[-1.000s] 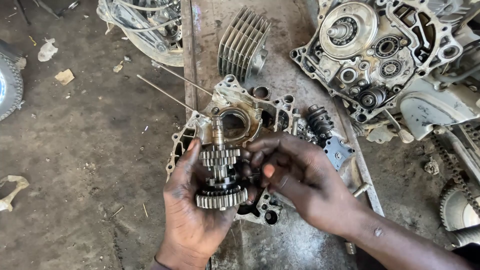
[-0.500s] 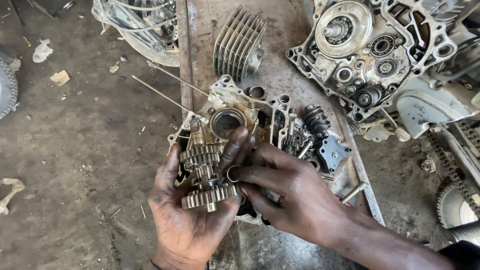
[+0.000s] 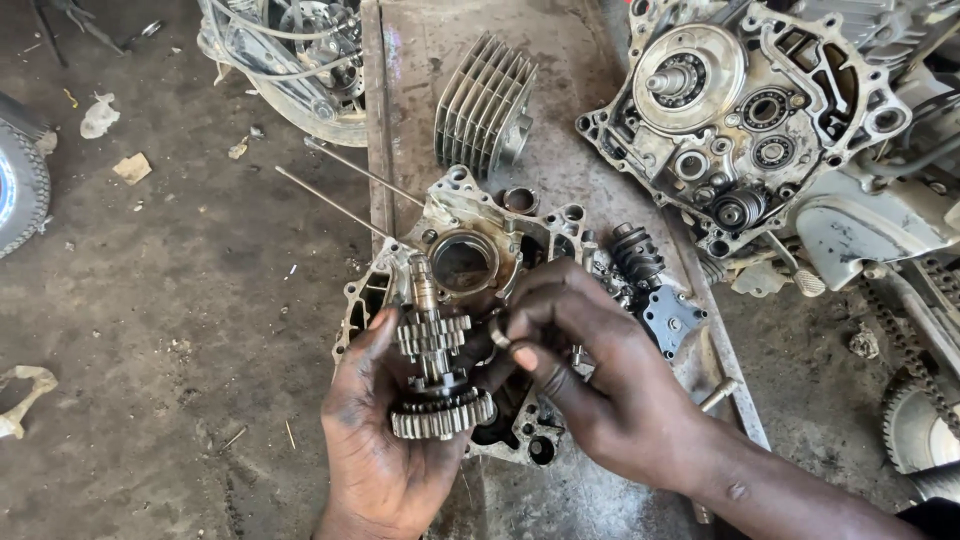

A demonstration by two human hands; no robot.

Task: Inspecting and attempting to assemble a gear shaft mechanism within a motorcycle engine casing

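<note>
head view: only view; looks down on both hands over a greasy metal bench and dirt floor
left hand [image 3: 385, 440]: palm up, fingers curled closed round the gear shaft; thumb along its left side
gear shaft [image 3: 432, 370]: stack of toothed gears on one shaft; held above the near end of the bench, over the crankcase half
long axis: runs near-to-far, close to upright in frame, bare shaft tip pointing toward the far end of the bench; biggest gear at the near end, against the palm
right hand [image 3: 600, 380]: comes in from the near-right corner; thumb and forefinger pinched on a small ring, other fingers loosely bent
small ring [image 3: 498, 330]: metal ring or washer, can't tell which; sits just right of the shaft, level with the middle gears, not touching them as far as I can tell
key relation: ring lies right of the shaft axis and below its free tip; right hand is the nearer one to the ring, left hand only supports
crankcase half [image 3: 480, 265]: open casing lying flat mid-bench, directly under and beyond the hands
finned cylinder [image 3: 483, 105]: far end of the bench, well apart from the hands
engine case [image 3: 740, 110]: off the far-right edge of the bench, bearings and gears showing
thin rods [image 3: 340, 205]: two, overhanging the left edge of the bench
</note>
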